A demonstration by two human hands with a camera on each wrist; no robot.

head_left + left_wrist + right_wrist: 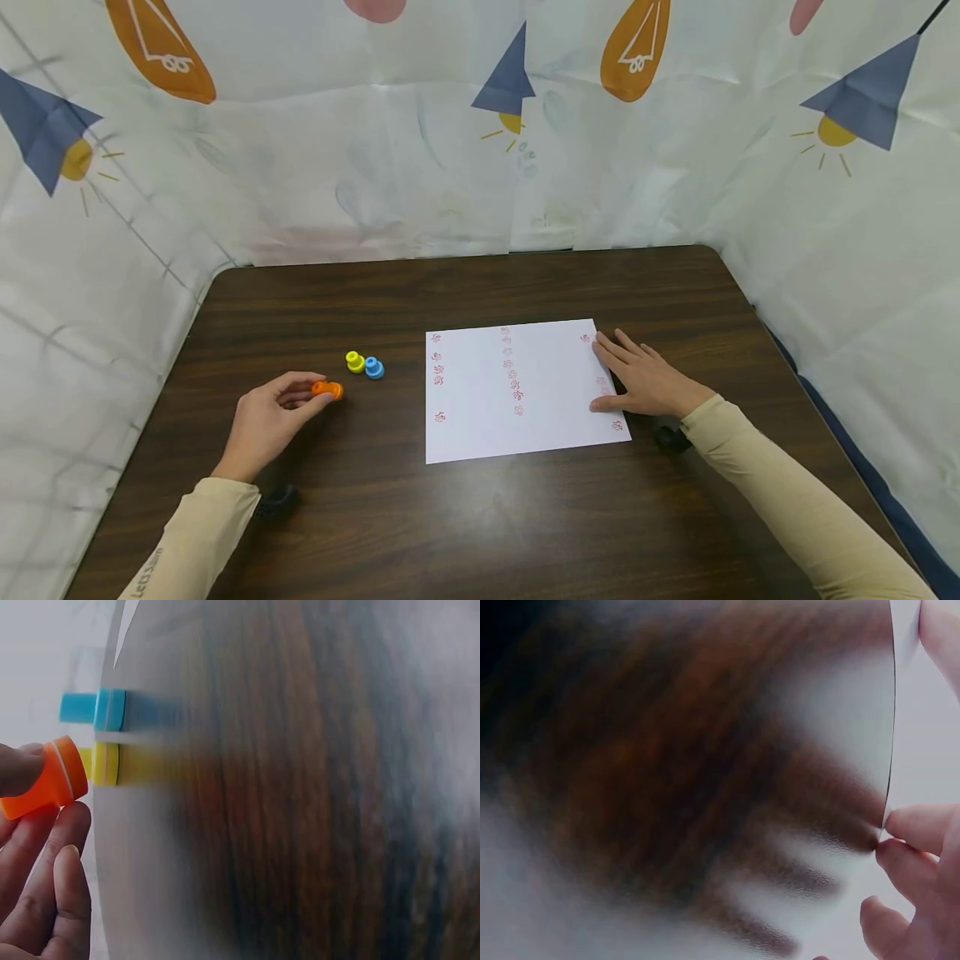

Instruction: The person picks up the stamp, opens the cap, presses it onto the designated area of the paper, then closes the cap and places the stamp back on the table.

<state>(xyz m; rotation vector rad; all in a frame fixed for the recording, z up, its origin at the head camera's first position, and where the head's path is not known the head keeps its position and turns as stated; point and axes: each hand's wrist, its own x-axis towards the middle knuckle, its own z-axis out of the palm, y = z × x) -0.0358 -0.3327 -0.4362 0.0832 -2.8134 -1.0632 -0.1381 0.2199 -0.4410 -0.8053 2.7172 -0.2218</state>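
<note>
My left hand point(262, 421) pinches a small orange stamp point(327, 389) between thumb and fingers. In the left wrist view the orange stamp point(51, 778) is tilted, held close over the table. Just beyond it a yellow stamp point(356, 362) and a blue stamp point(374, 367) stand side by side on their bases, knobs up. Fingers spread, my right hand point(648, 379) rests on the right edge of a white sheet of paper point(472, 433). Red printed marks run down the sheet in three columns, at left, middle and right; the hand covers part of the right column.
Under everything lies a dark wood-grain table point(495, 533) with rounded far corners. A white patterned cloth point(337, 167) hangs behind the table and along its sides. Each wrist wears a dark band.
</note>
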